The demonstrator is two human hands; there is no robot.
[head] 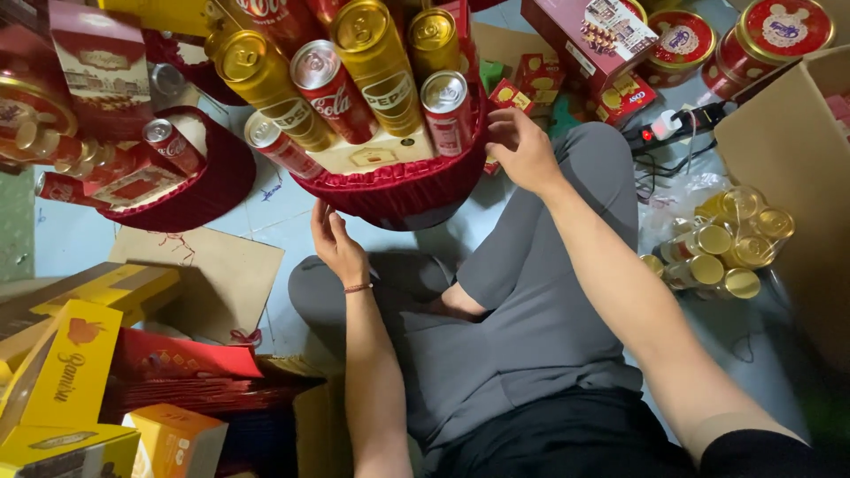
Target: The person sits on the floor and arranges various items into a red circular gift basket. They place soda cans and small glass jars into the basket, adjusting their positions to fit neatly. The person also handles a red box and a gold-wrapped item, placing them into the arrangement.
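A round tray (pixel 390 186) with a dark red ruffled skirt stands in front of me, stacked with red cans (pixel 332 93) and gold cans (pixel 376 62) leaning around a cream box (pixel 376 150). My left hand (pixel 336 243) touches the tray's lower left edge from below, fingers apart. My right hand (pixel 522 150) rests against the tray's right rim beside a red can (pixel 447 111), fingers curled on the ruffle. I sit cross-legged in grey trousers on the floor.
A second red tray (pixel 190 186) with cans and a red box lies at the left. Yellow boxes (pixel 66 372) and cardboard pile up at lower left. Wrapped gold cans (pixel 726 248), a cardboard carton (pixel 788 150), a power strip (pixel 677 124) and red tins (pixel 784 31) sit at the right.
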